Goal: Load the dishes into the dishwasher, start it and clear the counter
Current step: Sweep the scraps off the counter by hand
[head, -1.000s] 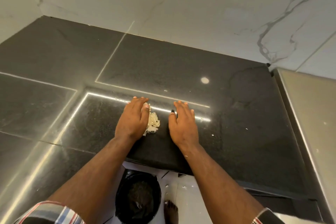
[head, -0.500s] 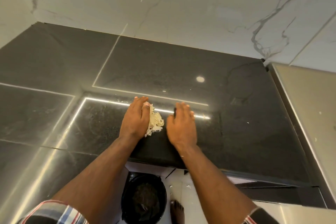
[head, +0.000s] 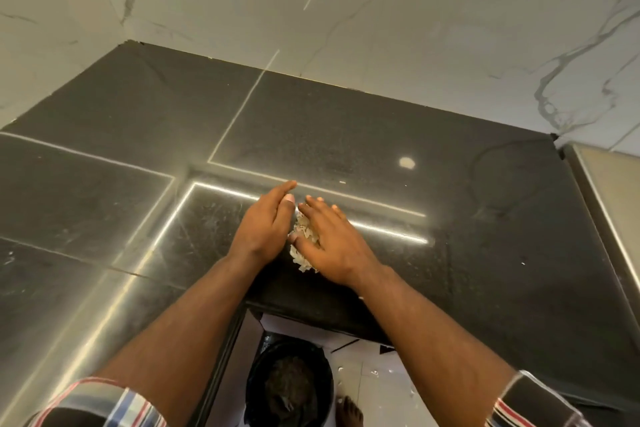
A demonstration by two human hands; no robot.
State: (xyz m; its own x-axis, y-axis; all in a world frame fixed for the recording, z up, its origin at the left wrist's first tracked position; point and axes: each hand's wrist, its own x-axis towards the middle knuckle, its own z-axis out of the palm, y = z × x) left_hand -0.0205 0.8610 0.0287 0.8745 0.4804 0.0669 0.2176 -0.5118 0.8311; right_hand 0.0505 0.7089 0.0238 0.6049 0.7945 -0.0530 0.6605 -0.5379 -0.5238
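A small heap of pale food scraps (head: 302, 246) lies on the black stone counter (head: 381, 135) near its front edge. My left hand (head: 265, 222) stands on its edge to the left of the heap with straight fingers. My right hand (head: 334, 243) lies flat over the heap's right side, its fingers straight and its thumb touching the scraps. The two hands nearly meet at the fingertips, and most of the heap is hidden under my right hand.
A black-lined bin (head: 289, 383) with waste in it stands on the floor just below the counter edge, beside my bare foot (head: 349, 411). Marble wall (head: 381, 10) runs behind. A steel surface (head: 609, 204) borders the counter on the right. Tiny crumbs dot the counter.
My right hand has slid left across the counter onto the scraps, closing the gap to my left hand. The heap is now squeezed narrower between both hands.
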